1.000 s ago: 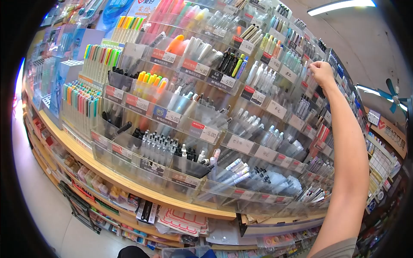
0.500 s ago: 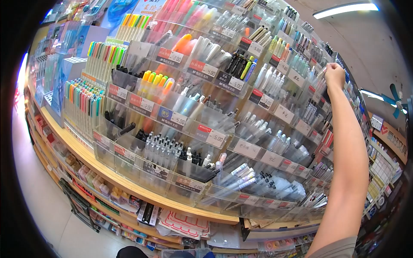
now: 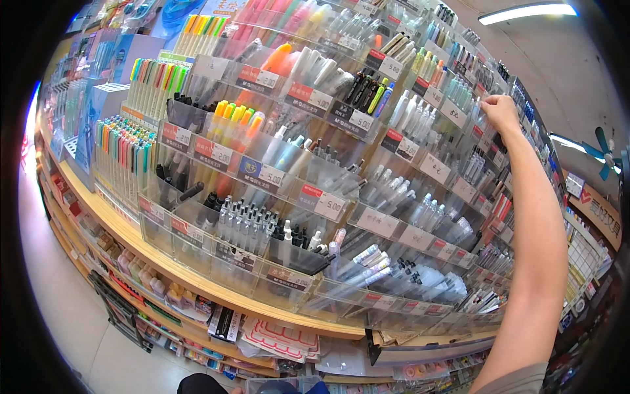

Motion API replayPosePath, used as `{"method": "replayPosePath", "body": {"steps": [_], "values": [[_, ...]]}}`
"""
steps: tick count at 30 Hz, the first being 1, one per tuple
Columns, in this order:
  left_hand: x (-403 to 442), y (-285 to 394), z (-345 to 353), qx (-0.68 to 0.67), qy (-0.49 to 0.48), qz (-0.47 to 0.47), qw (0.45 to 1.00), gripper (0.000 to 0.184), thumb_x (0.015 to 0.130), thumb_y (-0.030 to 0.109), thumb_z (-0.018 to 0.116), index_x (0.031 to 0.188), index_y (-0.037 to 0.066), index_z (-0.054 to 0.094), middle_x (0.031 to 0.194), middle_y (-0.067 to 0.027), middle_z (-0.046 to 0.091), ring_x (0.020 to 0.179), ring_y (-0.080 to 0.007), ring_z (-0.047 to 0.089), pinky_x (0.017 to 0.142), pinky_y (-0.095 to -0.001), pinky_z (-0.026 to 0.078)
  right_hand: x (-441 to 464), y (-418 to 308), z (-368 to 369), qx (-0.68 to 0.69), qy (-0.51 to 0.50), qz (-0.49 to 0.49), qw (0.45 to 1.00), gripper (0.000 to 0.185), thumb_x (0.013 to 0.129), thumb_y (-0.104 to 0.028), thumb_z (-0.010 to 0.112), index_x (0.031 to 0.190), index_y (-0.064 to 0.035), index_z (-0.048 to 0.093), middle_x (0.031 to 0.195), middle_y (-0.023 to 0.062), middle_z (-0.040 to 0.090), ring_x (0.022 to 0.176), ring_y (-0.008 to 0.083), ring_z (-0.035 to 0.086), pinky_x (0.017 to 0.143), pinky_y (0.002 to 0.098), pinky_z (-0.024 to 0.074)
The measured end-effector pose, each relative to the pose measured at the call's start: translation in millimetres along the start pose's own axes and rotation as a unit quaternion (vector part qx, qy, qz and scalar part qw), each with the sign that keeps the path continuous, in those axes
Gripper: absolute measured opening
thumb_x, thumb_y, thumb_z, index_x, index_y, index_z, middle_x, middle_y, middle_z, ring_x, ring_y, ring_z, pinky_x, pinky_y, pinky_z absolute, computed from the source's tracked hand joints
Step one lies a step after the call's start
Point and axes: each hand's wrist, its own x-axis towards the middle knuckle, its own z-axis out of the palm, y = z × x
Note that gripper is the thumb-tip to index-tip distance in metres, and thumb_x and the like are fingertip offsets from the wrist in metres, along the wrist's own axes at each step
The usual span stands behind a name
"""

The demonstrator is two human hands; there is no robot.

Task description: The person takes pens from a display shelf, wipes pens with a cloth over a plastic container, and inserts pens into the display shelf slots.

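My right hand (image 3: 501,113) reaches up at the right to the upper rows of a clear stepped pen rack (image 3: 289,276). Its fingers are pinched together at a compartment of slim pens, beside the clear-barrelled pens (image 3: 457,95); whatever is between the fingertips is too small to make out. Below and left of the hand is a handwritten price label (image 3: 453,113). My left hand is not in view.
Highlighters (image 3: 237,117) and black-and-clear pens (image 3: 246,223) fill the rack's left part. Coloured markers (image 3: 126,141) stand farther left. A wooden shelf edge (image 3: 197,282) runs below. A wire rack (image 3: 584,253) and ceiling fan (image 3: 605,154) are at the right.
My right hand first shifted right with a slim, pale pen showing at its fingertips. It has since come slightly back left, and that pen no longer shows clearly. The view has shifted slightly.
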Motion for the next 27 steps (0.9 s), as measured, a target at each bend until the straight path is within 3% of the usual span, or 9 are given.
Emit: {"method": "replayPosePath", "body": {"steps": [3,6,15,21,24,27], "values": [[-2,5,-1,-0.003,-0.001,0.004,1.000,0.029,0.076,0.017,0.055,0.097,-0.004,0.052,0.076,-0.0189,0.059,0.069,-0.0291,0.058,0.061,-0.0362,0.046,0,1,-7,-0.064,-0.025,0.055,0.996,0.023,0.071,-0.024,0.067,0.078,-0.0021,0.067,0.068,0.0108,0.064,0.060,0.0193,0.060,0.060,0.0313,0.0455],[-1,1,0,0.002,-0.001,0.011,1.000,0.030,0.077,0.017,0.054,0.097,-0.004,0.052,0.077,-0.0188,0.058,0.069,-0.0289,0.058,0.061,-0.0359,0.046,-1,5,-8,0.013,-0.045,0.088,0.995,0.026,0.070,-0.025,0.068,0.073,0.0007,0.066,0.065,0.0125,0.062,0.059,0.0197,0.060,0.059,0.0319,0.0452],[-3,-1,1,0.014,0.008,0.022,1.000,0.028,0.077,0.017,0.053,0.097,-0.003,0.051,0.077,-0.0204,0.058,0.070,-0.0309,0.058,0.062,-0.0367,0.045,1,9,5,0.108,0.120,0.040,0.986,0.025,0.079,-0.026,0.060,0.076,-0.0016,0.063,0.063,0.0094,0.060,0.054,0.0171,0.056,0.053,0.0322,0.0425],[1,-12,4,0.010,0.013,0.028,0.999,0.024,0.077,0.017,0.053,0.093,-0.002,0.052,0.072,-0.0174,0.057,0.064,-0.0274,0.056,0.058,-0.0350,0.045,0,8,1,0.085,0.089,0.023,0.992,0.026,0.079,-0.027,0.059,0.072,-0.0019,0.060,0.063,0.0096,0.060,0.057,0.0184,0.056,0.056,0.0321,0.0427],[2,-12,5,0.000,0.012,0.031,0.999,0.022,0.077,0.016,0.053,0.091,-0.002,0.053,0.069,-0.0156,0.057,0.061,-0.0251,0.055,0.056,-0.0338,0.044,-8,8,1,0.014,0.081,-0.098,0.992,0.024,0.079,-0.024,0.059,0.074,-0.0011,0.059,0.066,0.0112,0.060,0.062,0.0210,0.057,0.060,0.0329,0.0429],[3,-14,7,-0.002,0.023,0.043,0.999,0.022,0.077,0.016,0.053,0.089,-0.002,0.053,0.068,-0.0151,0.056,0.060,-0.0250,0.055,0.055,-0.0339,0.044,-4,14,4,0.021,-0.007,-0.100,0.995,0.022,0.080,-0.023,0.058,0.078,-0.0012,0.059,0.071,0.0131,0.061,0.066,0.0228,0.058,0.062,0.0337,0.0433]]}}
